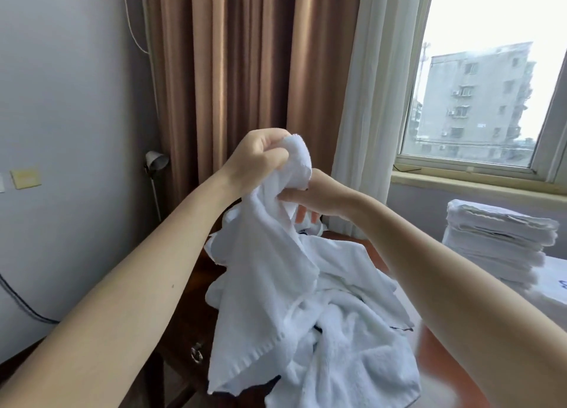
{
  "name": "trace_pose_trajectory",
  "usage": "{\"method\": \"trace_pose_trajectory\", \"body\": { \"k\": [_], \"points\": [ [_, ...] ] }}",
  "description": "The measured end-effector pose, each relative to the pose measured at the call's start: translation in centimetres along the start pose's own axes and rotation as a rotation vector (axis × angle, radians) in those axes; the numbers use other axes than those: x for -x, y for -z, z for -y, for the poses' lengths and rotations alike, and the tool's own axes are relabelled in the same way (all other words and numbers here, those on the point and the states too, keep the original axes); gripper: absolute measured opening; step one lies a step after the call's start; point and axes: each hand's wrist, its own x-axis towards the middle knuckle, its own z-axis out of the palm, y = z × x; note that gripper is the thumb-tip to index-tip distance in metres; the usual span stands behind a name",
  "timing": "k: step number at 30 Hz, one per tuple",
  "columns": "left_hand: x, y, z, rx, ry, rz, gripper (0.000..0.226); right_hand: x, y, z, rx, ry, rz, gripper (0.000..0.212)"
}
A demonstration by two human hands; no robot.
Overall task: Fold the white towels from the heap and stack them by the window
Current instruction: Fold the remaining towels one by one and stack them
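The left hand (260, 159) is clutching the towel's (273, 260) bunched top above the heap (352, 355). The right hand (319, 197) is pinching it just below. The towel is hanging down onto the heap, with the stack (497, 242) sitting to the right.

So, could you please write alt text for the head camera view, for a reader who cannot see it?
The left hand grips the bunched top of a white towel and the right hand pinches it just below, holding it up over a heap of white towels on a wooden table. Folded towels are stacked under the window at right.
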Motion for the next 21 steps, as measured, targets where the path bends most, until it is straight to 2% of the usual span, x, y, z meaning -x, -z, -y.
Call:
{"method": "trace_pose_trajectory", "body": {
  "k": [2, 5, 8, 10, 12, 14, 16, 21],
  "points": [
    [0.1, 0.2, 0.3, -0.012, 0.052, -0.082, 0.019, 0.8, 1.1, -0.2, 0.053, -0.062, -0.128, 0.013],
    [-0.2, 0.0, 0.3, -0.104, 0.098, -0.162, 0.025, 1.5, 3.5, 0.0, 0.023, -0.065, -0.485, 0.021],
    [-1.0, -1.0, -0.5, -0.304, 0.120, -0.167, 0.004, 2.5, 6.0, 1.4, -0.217, -0.046, -0.696, 0.013],
    [-1.7, -1.8, -1.5, -0.492, 0.076, -0.248, 0.017, 3.9, 7.5, 2.6, -0.393, -0.014, -0.783, 0.007],
    [-2.5, -2.9, -2.9, -0.507, 0.051, -0.329, 0.028, 5.9, 9.0, 3.4, -0.444, 0.015, -0.873, 0.010],
    [-3.4, -4.1, -4.5, -0.452, 0.070, -0.336, 0.030, 8.2, 10.4, 3.7, -0.378, 0.033, -0.960, 0.009],
    [-4.3, -5.9, -6.1, -0.347, 0.066, -0.272, 0.026, 10.9, 11.8, 3.6, -0.219, 0.025, -1.030, 0.012],
    [-5.1, -12.4, -10.2, 0.082, 0.085, -0.093, 0.017, 18.8, 15.5, 3.2, 0.350, -0.099, -1.144, 0.021]
  ]
}}
